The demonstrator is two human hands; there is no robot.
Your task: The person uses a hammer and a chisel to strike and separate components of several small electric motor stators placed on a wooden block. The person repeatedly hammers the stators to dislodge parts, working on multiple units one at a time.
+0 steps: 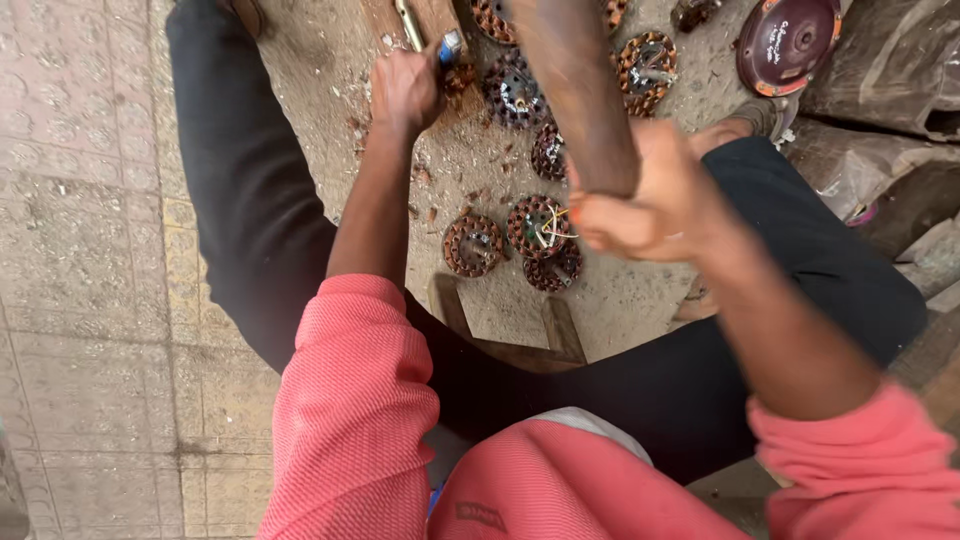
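My right hand (655, 205) grips a thick brown wooden handle (575, 90) that rises toward the top of the view, raised above the ground. My left hand (402, 88) is stretched forward and closed around a slim tool with a metal shaft (408, 25) and a blue-and-white part (451, 46), held against a wooden block (432, 15). Just right of that hand lies a round copper-wound motor stator (512, 92). More stators lie between my legs, one orange-brown (473, 245) and one with loose wires (540, 226).
Several other stators (642, 68) lie on the dusty ground at the top. A dark red round motor cover (788, 42) sits at the top right beside grey sacks (890, 70). A wooden stool frame (505, 335) is under me. Tiled paving (90, 250) runs along the left.
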